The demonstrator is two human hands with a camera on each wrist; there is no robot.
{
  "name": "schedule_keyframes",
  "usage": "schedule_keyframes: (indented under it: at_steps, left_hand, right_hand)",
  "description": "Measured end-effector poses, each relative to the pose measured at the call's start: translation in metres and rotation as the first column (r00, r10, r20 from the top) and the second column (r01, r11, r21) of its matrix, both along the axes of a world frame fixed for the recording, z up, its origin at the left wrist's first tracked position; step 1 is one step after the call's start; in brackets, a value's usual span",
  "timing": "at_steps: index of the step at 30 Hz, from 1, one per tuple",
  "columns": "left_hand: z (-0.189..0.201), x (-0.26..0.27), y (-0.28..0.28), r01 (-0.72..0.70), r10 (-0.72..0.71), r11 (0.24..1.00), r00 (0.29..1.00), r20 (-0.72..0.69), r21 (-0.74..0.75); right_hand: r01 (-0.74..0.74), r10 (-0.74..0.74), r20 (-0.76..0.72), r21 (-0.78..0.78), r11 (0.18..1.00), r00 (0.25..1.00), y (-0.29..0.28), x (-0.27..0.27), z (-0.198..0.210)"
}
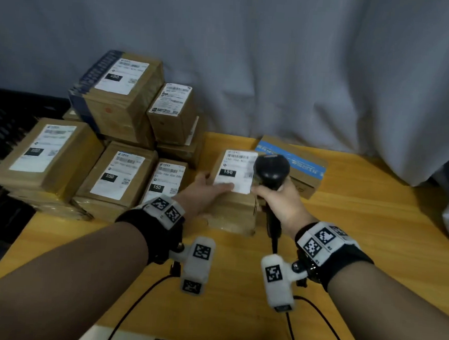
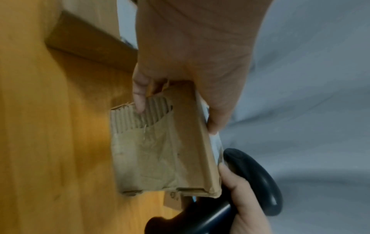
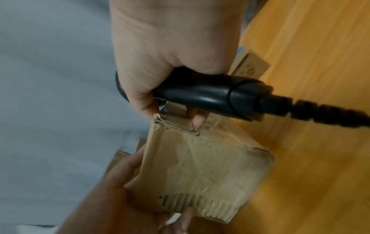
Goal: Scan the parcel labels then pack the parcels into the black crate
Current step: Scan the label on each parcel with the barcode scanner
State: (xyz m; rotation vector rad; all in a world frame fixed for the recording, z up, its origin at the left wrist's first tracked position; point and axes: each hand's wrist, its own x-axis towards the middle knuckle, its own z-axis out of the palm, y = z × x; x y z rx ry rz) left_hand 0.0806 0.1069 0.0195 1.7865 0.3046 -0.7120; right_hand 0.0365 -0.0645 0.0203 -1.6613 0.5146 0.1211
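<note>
Black crate (image 1: 5,128) sat at 9 o'clock, beside the stacked parcels (image 1: 117,167). Left hand (image 1: 206,192) gripped the parcel (image 1: 233,197) at counter (image 1: 373,233) centre, thumb on its label (torn cardboard on the near face). Right hand (image 1: 282,200) was wrapped around the scanner (image 1: 271,170), at the parcel's 3 o'clock edge.

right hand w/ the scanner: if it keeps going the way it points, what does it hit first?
Most likely the blue-taped box lying just beyond the scanner head. The right hand points away from the person, alongside the parcel that the left hand holds. Depth is uncertain; beyond hangs the grey curtain.
</note>
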Motion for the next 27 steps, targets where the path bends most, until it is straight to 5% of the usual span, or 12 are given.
schedule_keyframes:
  at_steps: [3, 8, 14, 24, 27]
  left_hand:
    - [0.024, 0.007, 0.037, -0.075, 0.073, 0.997, 0.989, 0.13, 0.014]
    - [0.065, 0.02, 0.112, -0.059, -0.005, 0.981, 0.945, 0.328, 0.186]
    - [0.083, 0.036, 0.198, -0.064, -0.259, 0.778, 0.874, 0.411, 0.625]
    - [0.069, 0.053, 0.241, -0.022, -0.428, 0.629, 0.824, 0.37, 0.777]
    - [0.075, 0.056, 0.223, -0.028, -0.473, 0.65, 0.767, 0.433, 0.759]
  right_hand:
    - [-0.007, 0.008, 0.134, -0.004, 1.0, 0.991, 0.03, 0.013, 0.027]
    - [-0.162, 0.156, 0.231, 0.003, 0.987, 0.96, 0.099, 0.033, 0.054]
    - [-0.205, 0.198, 0.265, -0.001, 0.979, 0.944, 0.186, 0.054, 0.049]
    - [-0.301, 0.314, 0.162, -0.1, 0.949, 0.936, 0.241, 0.06, 0.039]
    - [-0.266, 0.285, 0.174, -0.124, 0.956, 0.943, 0.229, 0.059, 0.041]
